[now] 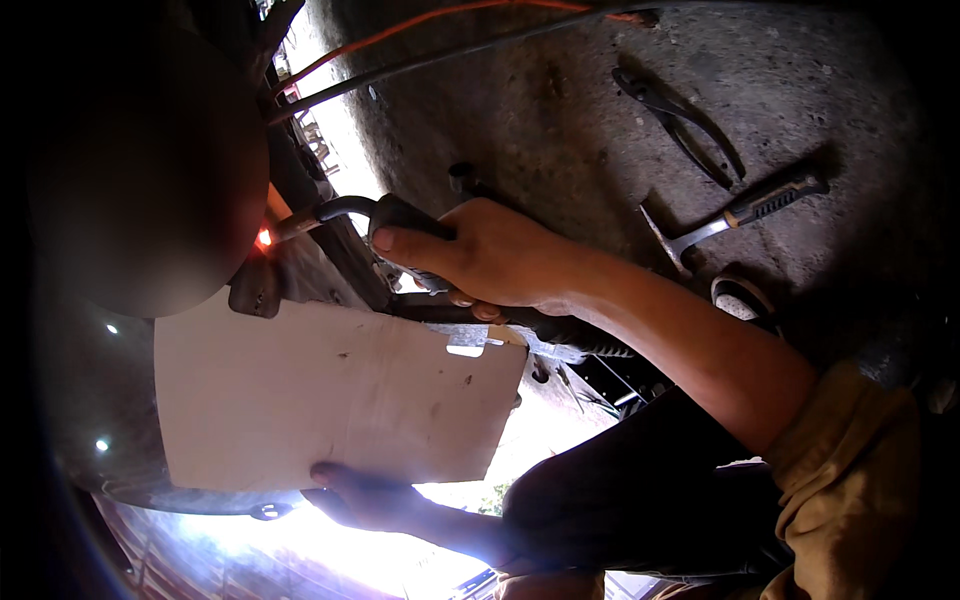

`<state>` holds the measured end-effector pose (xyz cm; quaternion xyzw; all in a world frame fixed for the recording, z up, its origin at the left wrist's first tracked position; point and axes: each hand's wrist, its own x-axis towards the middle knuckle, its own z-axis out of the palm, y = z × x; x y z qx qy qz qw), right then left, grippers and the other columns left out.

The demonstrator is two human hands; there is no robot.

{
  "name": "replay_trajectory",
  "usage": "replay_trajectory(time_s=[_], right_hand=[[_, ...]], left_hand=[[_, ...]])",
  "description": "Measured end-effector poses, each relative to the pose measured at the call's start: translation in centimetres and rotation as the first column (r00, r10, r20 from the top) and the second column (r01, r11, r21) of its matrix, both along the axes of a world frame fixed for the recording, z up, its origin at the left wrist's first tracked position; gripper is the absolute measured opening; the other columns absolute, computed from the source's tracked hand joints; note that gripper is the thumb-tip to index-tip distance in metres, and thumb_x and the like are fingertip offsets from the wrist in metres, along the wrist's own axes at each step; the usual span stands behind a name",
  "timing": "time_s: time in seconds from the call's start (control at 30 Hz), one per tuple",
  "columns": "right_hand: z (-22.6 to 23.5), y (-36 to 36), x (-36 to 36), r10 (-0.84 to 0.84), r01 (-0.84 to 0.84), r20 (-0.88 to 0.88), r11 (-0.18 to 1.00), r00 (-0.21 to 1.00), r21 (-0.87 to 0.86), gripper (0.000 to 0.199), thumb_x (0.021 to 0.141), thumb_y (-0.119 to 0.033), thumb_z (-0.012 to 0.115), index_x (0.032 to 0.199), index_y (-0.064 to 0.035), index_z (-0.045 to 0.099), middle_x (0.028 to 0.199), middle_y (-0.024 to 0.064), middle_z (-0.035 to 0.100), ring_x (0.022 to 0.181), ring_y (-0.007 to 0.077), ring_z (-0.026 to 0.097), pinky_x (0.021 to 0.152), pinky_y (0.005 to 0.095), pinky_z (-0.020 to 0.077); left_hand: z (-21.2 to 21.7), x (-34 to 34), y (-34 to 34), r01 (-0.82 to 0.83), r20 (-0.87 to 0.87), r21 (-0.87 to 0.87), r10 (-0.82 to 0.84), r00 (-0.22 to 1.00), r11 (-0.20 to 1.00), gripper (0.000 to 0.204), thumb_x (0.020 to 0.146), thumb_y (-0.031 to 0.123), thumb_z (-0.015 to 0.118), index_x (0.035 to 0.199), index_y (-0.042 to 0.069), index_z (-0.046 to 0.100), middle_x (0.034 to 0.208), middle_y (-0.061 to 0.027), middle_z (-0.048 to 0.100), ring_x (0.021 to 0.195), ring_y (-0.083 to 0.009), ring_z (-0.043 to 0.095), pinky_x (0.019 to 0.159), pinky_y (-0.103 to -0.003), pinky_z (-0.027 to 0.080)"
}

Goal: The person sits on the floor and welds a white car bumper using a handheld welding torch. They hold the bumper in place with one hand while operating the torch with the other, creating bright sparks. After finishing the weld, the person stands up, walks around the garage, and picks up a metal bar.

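My right hand [505, 255] is wrapped round the black handle of a welding torch [345, 207], its thumb along the top. The torch's curved neck points left, and an orange-red glow [264, 238] shows at its nozzle, against dark metal. Below it, my left hand [365, 497] grips the lower edge of a pale, flat sheet [330, 395], perhaps cardboard, with the thumb over its face. The sheet stands just under the glow, beside a curved dark metal panel [100, 390]. A blurred round patch hides what lies left of the nozzle.
On the concrete floor [540, 120] at upper right lie pliers [680, 125] and a hammer [740, 212] with a black grip. An orange cable [400, 27] and a dark hose [440, 58] cross the top. A shoe [742, 298] is near my right forearm. Bright light floods the bottom.
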<state>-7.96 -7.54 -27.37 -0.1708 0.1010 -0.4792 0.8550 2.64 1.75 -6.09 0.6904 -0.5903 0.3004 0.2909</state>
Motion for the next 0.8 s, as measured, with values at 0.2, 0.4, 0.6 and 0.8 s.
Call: replay_trajectory(time_s=[0.2,0.4,0.6,0.8], right_hand=[[-0.2,0.2,0.3,0.021,-0.020,-0.024,0.999,0.999,0.037,0.068,0.085,-0.068,0.057,0.055,-0.0083,0.049,0.045,0.0003,0.041,0.037,0.0110,0.047,0.039,0.0275,0.0374],[-0.1,0.4,-0.1,0.013,-0.013,-0.054,1.000,0.998,0.002,0.066,0.085,-0.068,0.057,0.056,-0.0092,0.050,0.045,0.0000,0.042,0.038,0.0107,0.047,0.039,0.0276,0.0375],[0.4,1.0,0.1,0.026,-0.025,-0.061,1.000,0.998,0.011,0.063,0.087,-0.065,0.058,0.059,-0.0082,0.054,0.045,-0.0019,0.040,0.038,0.0098,0.046,0.040,0.0282,0.0361],[1.1,1.4,0.2,-0.003,0.004,-0.044,0.999,0.999,0.033,0.061,0.088,-0.062,0.060,0.061,-0.0068,0.055,0.045,-0.0021,0.040,0.038,0.0095,0.046,0.039,0.0276,0.0354]], left_hand=[[-0.5,0.0,-0.3,-0.043,-0.003,-0.049,0.043,0.999,0.998,0.057,0.095,0.038,0.054,0.131,-0.004,0.044,0.121,-0.0219,0.052,0.109,-0.0310,0.055,0.087,-0.045,0.050],[-0.2,1.0,0.2,0.028,-0.029,-0.039,-0.029,0.999,0.999,0.057,0.095,0.039,0.054,0.131,-0.004,0.044,0.121,-0.0214,0.052,0.110,-0.0300,0.054,0.088,-0.045,0.049],[-0.2,1.3,0.3,0.113,-0.040,-0.061,-0.116,0.993,0.992,0.051,0.096,0.037,0.055,0.125,-0.004,0.046,0.118,-0.0207,0.053,0.106,-0.0279,0.055,0.089,-0.044,0.048],[0.4,2.3,0.7,0.127,-0.068,-0.041,-0.130,0.989,0.991,0.048,0.097,0.035,0.054,0.122,-0.005,0.047,0.116,-0.0192,0.054,0.105,-0.0273,0.055,0.089,-0.042,0.048]])
